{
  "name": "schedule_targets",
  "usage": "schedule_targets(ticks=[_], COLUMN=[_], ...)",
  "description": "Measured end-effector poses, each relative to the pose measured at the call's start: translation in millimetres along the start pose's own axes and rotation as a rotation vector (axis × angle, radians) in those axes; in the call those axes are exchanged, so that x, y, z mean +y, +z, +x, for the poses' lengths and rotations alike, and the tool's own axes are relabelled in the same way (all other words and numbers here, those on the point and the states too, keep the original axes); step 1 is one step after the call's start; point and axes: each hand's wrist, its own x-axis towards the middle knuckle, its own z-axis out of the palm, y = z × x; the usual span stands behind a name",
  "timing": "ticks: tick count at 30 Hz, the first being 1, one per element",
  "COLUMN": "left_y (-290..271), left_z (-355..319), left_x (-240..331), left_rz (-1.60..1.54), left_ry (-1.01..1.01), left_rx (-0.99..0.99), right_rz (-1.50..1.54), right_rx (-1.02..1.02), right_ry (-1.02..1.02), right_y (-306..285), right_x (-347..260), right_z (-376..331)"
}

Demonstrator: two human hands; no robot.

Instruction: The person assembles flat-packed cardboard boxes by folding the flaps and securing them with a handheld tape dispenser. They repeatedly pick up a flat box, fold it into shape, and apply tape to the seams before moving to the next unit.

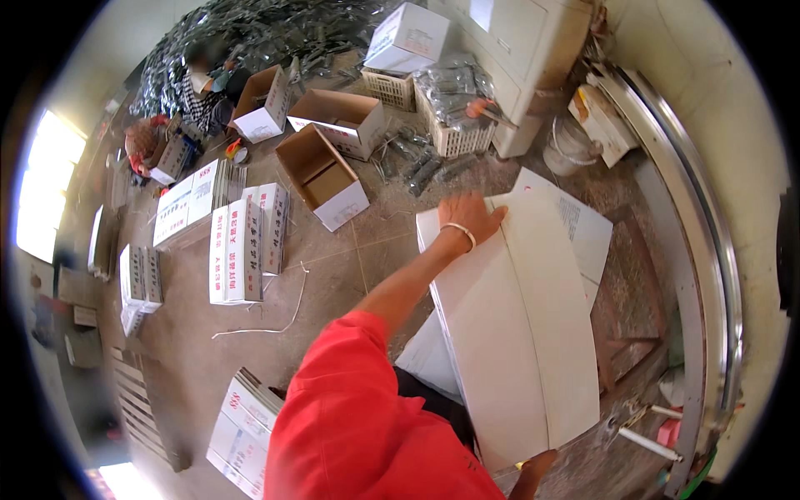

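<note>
Progress, judged: flat white carton blank (517, 333) not yet formed, lying unfolded across lap, mid-right of view; one crease visible along its length.

L to R:
- Stacks of closed printed boxes (237, 250) on floor (333, 275), far left and centre-left; more by knee, lower left.
- White strap (279, 321) loose on floor.
- Open brown cartons (321, 175) w/ white sides, empty as far as visible.
- Left hand (468, 215), bangle at wrist, fingers spread flat on blank's far edge, pressing, gripping nothing.
- Right hand (533, 471) at blank's near corner, mostly hidden; finger state not discernible.
- Plastic crates (450, 125) w/ bagged parts, bucket (571, 146) beyond.

Obstructions: none on blank; second sheet beneath.
</note>
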Motion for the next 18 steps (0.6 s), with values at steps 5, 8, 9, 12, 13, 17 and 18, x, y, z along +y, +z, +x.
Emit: schedule_targets(ticks=[5,8,9,12,13,17,18], left_y=[-167,-237,-245,-230,-209,-105,-69], left_z=[64,101,99,62,50,-28,-49], left_x=[-31,-73,-82,-117,-130,-224,-251], left_rz=[0.029,0.119,0.066,-0.184,-0.266,-0.389,-0.282], left_ry=[0.075,0.373,0.349,0.212,0.146,-0.157,-0.300], left_rx=[0.383,1.340,1.335,1.113,1.042,0.528,0.379], right_rz=[0.097,0.116,0.005,-0.395,-0.480,-0.801,-0.817], right_rx=[-0.095,-0.413,-0.433,-0.607,-0.600,-0.643,-0.689], right_ry=[-0.233,-0.495,-0.583,-0.736,-0.806,-0.879,-0.868], right_y=[182,298,351,423,419,389,374], right_x=[-103,-171,-205,-241,-237,-193,-176], right_z=[-56,-50,-79,-132,-146,-168,-162])
